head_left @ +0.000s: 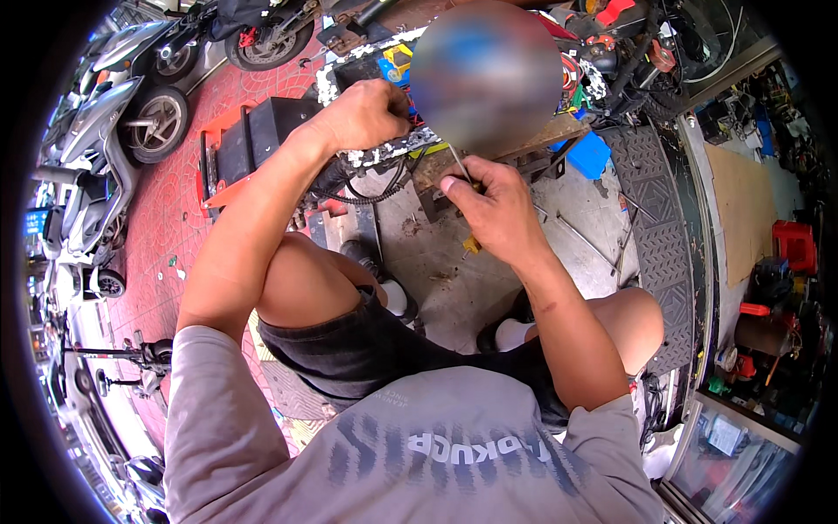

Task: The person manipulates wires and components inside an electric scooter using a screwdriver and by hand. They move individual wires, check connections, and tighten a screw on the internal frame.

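In the upper middle, my left hand [371, 115] is closed at the edge of an open casing with a black-and-white mottled rim [384, 155]. Its fingertips point into the casing, and what they hold is hidden. My right hand [496, 210] is closed around a tool with a thin metal shaft [458, 162], like a screwdriver. The shaft points up toward the casing's near edge; the grip is mostly covered by my fingers. Yellow and blue parts [397, 65] show inside the casing. A large blurred patch hides the area beyond my right hand.
The casing rests on a low wooden bench [546, 140]. A blue container [587, 155] stands beside it. Metal rods [587, 243] lie on the floor near a black ribbed mat [650, 201]. A black box in an orange frame [262, 131] sits at left; parked scooters [161, 122] stand farther left.
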`<action>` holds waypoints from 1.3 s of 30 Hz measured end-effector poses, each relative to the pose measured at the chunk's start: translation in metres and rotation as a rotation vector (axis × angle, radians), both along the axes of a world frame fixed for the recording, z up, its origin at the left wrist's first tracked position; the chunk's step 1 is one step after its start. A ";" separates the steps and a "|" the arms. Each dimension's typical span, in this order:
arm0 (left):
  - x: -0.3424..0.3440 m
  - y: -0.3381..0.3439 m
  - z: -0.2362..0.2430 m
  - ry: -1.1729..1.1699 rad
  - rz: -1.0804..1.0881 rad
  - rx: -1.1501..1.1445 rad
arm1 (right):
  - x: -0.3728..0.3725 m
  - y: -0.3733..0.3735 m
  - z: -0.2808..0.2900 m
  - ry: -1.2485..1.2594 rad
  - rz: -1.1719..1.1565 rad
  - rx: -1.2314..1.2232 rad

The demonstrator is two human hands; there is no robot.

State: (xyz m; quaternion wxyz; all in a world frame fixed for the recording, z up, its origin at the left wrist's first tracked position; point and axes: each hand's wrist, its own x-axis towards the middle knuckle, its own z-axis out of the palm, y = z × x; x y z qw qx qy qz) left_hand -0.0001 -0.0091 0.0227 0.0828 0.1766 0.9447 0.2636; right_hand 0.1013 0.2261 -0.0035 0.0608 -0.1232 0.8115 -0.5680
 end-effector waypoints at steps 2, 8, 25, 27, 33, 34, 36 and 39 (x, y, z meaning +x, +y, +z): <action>-0.007 -0.005 -0.009 -0.050 0.009 0.080 | 0.001 0.001 0.001 0.010 -0.005 -0.014; -0.006 -0.001 -0.015 -0.152 0.167 0.227 | 0.003 0.007 -0.001 0.021 -0.020 -0.003; 0.000 -0.003 -0.009 0.157 -0.144 0.080 | 0.010 0.010 0.001 0.028 -0.024 0.009; -0.001 -0.004 -0.008 0.161 -0.169 0.034 | 0.010 0.008 0.001 0.037 -0.015 0.022; 0.002 -0.006 -0.012 0.153 -0.097 0.101 | 0.010 0.005 -0.001 0.051 -0.014 -0.017; 0.003 -0.005 -0.013 0.168 -0.065 0.104 | 0.009 0.005 -0.002 0.046 -0.019 -0.022; 0.005 -0.002 -0.016 0.185 0.020 0.080 | 0.009 0.005 -0.002 0.037 -0.022 -0.024; 0.010 0.007 -0.010 0.107 0.128 0.049 | 0.008 0.007 0.000 0.028 -0.029 -0.012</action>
